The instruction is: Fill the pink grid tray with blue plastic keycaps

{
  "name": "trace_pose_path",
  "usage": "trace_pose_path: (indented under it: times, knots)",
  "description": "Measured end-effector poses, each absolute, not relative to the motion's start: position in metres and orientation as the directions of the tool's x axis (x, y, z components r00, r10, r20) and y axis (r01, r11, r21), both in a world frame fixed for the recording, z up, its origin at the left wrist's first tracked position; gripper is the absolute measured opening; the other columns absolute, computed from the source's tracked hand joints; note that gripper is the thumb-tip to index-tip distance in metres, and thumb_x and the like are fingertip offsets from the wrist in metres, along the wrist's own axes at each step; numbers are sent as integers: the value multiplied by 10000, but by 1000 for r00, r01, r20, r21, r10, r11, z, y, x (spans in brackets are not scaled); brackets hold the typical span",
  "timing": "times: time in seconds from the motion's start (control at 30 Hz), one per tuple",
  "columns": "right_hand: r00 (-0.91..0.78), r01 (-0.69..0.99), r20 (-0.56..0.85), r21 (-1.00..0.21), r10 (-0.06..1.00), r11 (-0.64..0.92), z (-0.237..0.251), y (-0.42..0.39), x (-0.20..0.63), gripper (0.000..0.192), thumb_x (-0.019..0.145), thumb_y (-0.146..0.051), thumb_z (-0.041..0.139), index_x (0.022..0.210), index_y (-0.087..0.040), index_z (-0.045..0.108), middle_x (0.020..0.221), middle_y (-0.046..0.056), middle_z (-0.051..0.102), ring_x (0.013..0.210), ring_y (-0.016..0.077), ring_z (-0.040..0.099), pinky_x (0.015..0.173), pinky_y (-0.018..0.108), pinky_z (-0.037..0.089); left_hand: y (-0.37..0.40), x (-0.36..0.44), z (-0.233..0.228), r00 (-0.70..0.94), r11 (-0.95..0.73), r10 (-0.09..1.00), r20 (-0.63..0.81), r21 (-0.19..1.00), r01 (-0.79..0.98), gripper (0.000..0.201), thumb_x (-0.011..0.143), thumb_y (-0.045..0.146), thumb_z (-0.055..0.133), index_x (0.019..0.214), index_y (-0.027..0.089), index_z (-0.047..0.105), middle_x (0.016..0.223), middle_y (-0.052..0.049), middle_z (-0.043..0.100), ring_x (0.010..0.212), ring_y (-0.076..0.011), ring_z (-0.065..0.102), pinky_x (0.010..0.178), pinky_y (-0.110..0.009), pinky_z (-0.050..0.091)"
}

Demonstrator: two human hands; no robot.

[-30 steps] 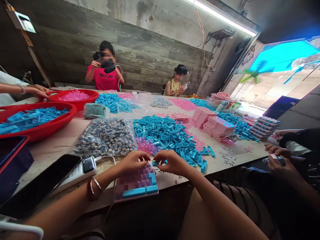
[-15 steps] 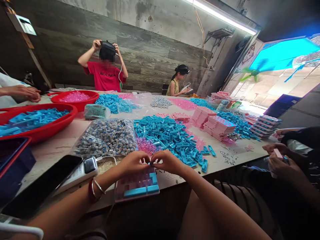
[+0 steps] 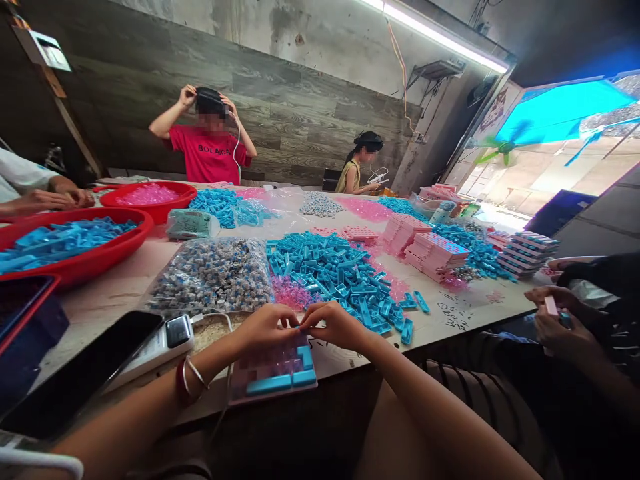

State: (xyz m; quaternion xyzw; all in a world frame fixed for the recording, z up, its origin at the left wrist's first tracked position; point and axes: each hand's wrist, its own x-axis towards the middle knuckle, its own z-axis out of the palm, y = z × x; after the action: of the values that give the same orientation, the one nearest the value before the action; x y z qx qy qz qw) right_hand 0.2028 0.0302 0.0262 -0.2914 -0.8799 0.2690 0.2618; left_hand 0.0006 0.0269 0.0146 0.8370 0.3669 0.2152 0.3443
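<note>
Pink keypad frame [image 3: 274, 371] lies at the lower centre of the frame on the near edge of the table [image 3: 115, 293], with blue keys already seated along its near and right sides. At far left sit two red basins [image 3: 125, 243], one of blue pieces, one of pink; nearer lie a dark phone [image 3: 80, 377] and a white device [image 3: 160, 341], then a clear bag of grey-and-blue small parts [image 3: 213, 273]. The left hand [image 3: 265, 328] and right hand [image 3: 336, 325] meet fingertip to fingertip over the frame's far edge, both pinched on a small blue key [image 3: 300, 327] that barely shows between them. Judging by that, a key is being pressed into a slot; the next move would call for one more from the heap of blue keys [image 3: 340, 273], too many to count, just beyond. Right of it stand several stacks of finished pink keypads [image 3: 435, 255]. At far right another person's hands [image 3: 560, 320] hold a pink piece; two people sit at the far side.
</note>
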Motion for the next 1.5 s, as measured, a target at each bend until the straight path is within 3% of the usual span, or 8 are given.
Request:
trace_pose_path:
  times: [0.63,0.87,1.5]
  knots:
    - [-699,357,316,-622,641,697,25,33,204,157,703,-36,677,771,-165,737,762,41,678,682,128,626,623,210,472,31,0,12,583,-374,812,38,801,468,241,755,348,595,807,147,718,741,-30,695,669,-140,582,599,-208,393]
    - [-768,312,309,-585,561,749,22,43,207,112,752,-141,689,829,-194,751,773,45,706,661,129,652,604,196,475,33,0,6,560,-327,828,18,827,457,254,722,352,607,767,132,727,742,-49,697,682,-158,597,605,-217,411]
    - [-755,261,331,-640,566,722,14,48,212,60,762,-213,696,775,-182,746,789,54,716,690,152,673,640,218,509,29,3,10,562,-357,827,28,797,486,211,738,323,588,759,136,683,700,-21,653,650,-135,560,587,-213,396]
